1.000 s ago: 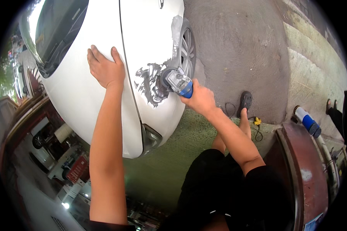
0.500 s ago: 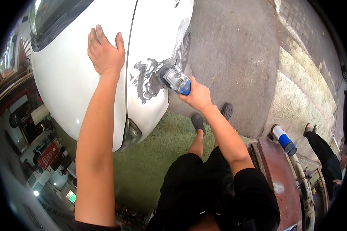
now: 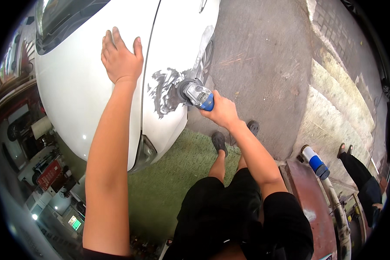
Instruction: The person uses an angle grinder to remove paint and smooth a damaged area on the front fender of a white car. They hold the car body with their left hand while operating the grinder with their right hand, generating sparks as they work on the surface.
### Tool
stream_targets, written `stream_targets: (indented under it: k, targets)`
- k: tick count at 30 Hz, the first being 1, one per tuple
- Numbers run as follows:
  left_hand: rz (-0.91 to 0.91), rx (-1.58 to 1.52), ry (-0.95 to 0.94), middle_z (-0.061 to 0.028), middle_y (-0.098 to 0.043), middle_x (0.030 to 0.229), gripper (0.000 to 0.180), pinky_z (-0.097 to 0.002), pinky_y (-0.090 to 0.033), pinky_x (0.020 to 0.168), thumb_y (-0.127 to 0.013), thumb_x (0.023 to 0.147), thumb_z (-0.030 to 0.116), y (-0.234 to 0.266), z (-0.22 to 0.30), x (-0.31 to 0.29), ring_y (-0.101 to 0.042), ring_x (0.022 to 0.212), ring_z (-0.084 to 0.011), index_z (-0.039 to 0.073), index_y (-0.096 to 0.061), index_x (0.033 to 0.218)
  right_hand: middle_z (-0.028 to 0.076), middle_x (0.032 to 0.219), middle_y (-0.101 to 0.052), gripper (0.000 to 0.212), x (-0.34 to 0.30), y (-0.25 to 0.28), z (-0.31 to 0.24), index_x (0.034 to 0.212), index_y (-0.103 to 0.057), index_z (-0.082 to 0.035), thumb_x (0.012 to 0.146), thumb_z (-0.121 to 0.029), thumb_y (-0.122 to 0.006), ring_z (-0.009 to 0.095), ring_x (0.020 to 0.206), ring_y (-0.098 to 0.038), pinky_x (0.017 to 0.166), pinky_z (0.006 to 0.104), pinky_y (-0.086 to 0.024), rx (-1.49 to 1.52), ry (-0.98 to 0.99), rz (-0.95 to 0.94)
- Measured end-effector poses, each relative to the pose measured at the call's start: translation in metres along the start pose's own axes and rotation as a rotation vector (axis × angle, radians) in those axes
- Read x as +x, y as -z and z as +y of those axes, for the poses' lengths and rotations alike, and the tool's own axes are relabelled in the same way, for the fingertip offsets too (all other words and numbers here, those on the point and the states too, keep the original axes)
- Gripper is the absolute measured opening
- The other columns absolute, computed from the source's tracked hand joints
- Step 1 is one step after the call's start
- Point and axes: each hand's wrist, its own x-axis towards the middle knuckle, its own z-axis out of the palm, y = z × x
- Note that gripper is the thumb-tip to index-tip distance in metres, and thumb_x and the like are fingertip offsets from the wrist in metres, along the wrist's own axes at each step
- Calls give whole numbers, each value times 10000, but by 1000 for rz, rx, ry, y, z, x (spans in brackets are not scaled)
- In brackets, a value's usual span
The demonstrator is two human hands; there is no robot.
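Observation:
My right hand (image 3: 221, 110) is closed around the blue rear body of an angle grinder (image 3: 199, 94). Its round disc rests against, or very close to, a sanded patch (image 3: 165, 89) on a white car's fender (image 3: 167, 123). Bare grey metal shows in that patch, with swirled dark and light marks. Thin orange sparks (image 3: 234, 59) streak off to the right above the grey ground. My left hand (image 3: 121, 56) lies flat on the white hood (image 3: 78, 95), fingers stretched out and thumb apart, holding nothing.
A headlight (image 3: 145, 154) sits at the fender's front corner. Steps (image 3: 333, 117) rise on the right. A reddish-brown panel (image 3: 307, 195) and a blue and white cylinder (image 3: 316, 162) are at lower right. Another person's dark-clothed legs (image 3: 357, 173) are at the far right. Cluttered equipment lines the left.
Orange sparks now show beside the grinder, where none showed before. The grinder has shifted very slightly against the patch. My left hand stays flat on the hood; the whole view has shifted a little.

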Motion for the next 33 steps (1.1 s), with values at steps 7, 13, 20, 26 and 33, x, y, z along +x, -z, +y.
stream_targets:
  k: [7,13,20,26,33]
  targets:
    - [-5,-12,2,-168,-397,1689,785,-501,-266,1281,-518,1071,594,-1,2,2,-340,1584,-327,112,-349,1668,219,953,-770,656,7,5,-6,1193,-576,-46,795,-494,-842,432,925,-754,819,513,-598,63,-8,71]
    - [3,-7,-7,-168,-398,1689,785,-498,-268,1280,-525,1070,590,0,1,1,-343,1583,-325,113,-345,1666,237,982,-767,693,7,3,9,1236,-581,-32,796,-501,-842,446,951,-747,836,524,-591,91,-36,42]
    - [-10,11,2,-168,-399,1687,780,-502,-277,1274,-525,1070,589,-1,0,1,-340,1583,-329,117,-348,1665,237,982,-768,694,12,10,12,1231,-576,-29,800,-508,-835,448,955,-748,841,519,-595,74,-28,1]
    - [1,-2,-9,-167,-401,1686,778,-503,-274,1274,-530,1068,588,0,2,1,-343,1582,-327,117,-356,1663,229,963,-771,664,7,10,8,1190,-570,-22,804,-495,-831,444,930,-753,815,516,-604,53,-38,7]
    - [-3,-5,3,-167,-397,1690,779,-504,-269,1276,-536,1068,583,1,3,2,-344,1582,-323,112,-359,1662,224,953,-768,598,1,22,-15,1162,-569,-34,826,-465,-813,425,917,-762,812,508,-610,-93,-6,-94]
